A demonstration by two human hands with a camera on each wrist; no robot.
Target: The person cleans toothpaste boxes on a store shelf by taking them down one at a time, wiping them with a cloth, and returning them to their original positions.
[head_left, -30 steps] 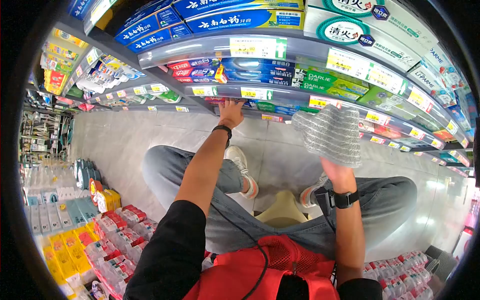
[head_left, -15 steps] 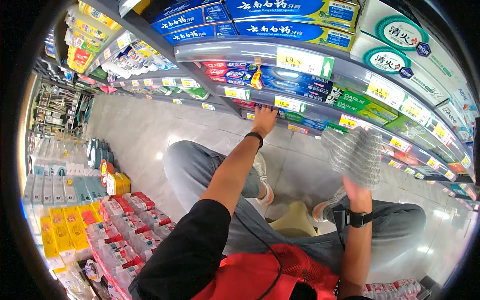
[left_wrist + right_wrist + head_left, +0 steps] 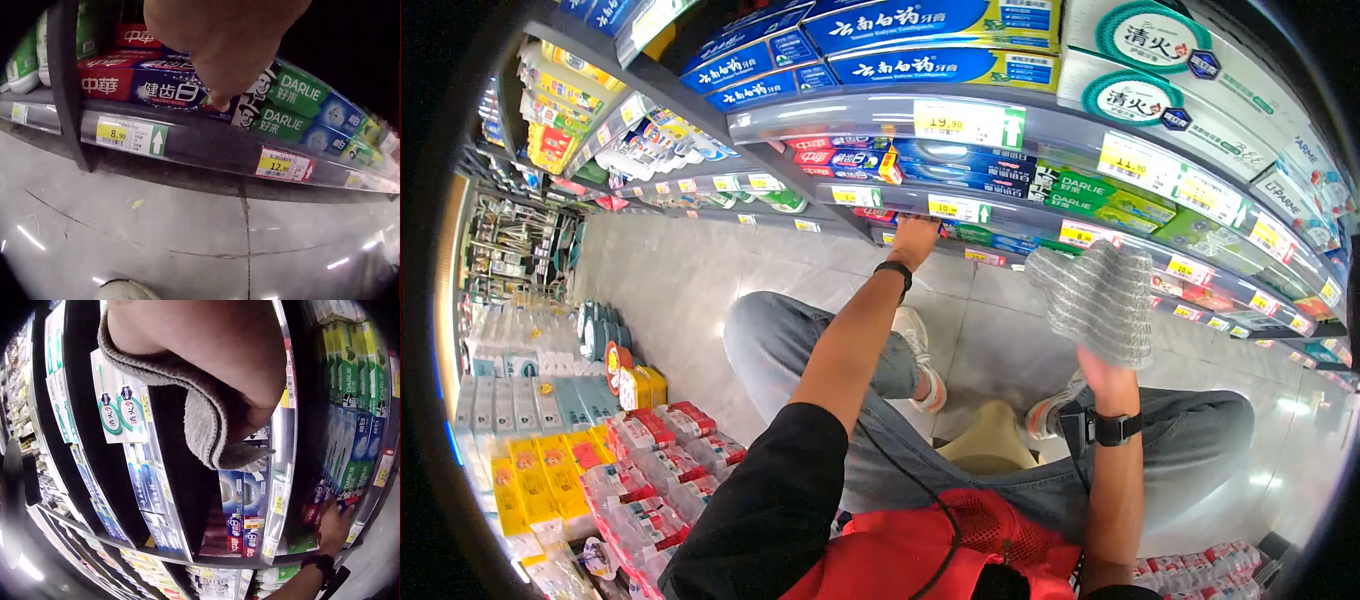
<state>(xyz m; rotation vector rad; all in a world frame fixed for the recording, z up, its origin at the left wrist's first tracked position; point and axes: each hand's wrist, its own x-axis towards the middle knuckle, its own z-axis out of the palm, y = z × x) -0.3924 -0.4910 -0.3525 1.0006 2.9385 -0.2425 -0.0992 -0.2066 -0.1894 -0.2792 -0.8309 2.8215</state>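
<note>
My left hand (image 3: pixel 916 240) reaches under a shelf edge to the low row of toothpaste. In the left wrist view a fingertip touches the right end of a red and purple toothpaste box (image 3: pixel 165 87), beside stacked green Darlie toothpaste boxes (image 3: pixel 300 94). The other fingers are hidden, and I cannot tell whether they grip the box. The right hand (image 3: pixel 1108 374) is raised before the shelves and holds a grey striped cloth (image 3: pixel 1095 300), which drapes over the fingers and hides them.
Shelves with price tags (image 3: pixel 970 122) curve across the front, stacked with blue toothpaste boxes (image 3: pixel 930 68) and white ones. Red-capped bottle packs (image 3: pixel 660 480) and yellow packs (image 3: pixel 530 485) stand at left. A beige stool (image 3: pixel 985 440) shows between the knees over the tiled floor.
The head view has swung about and come partly back. My left hand's fingers now reach further in under the shelf edge. The right hand still holds the cloth before the shelves.
</note>
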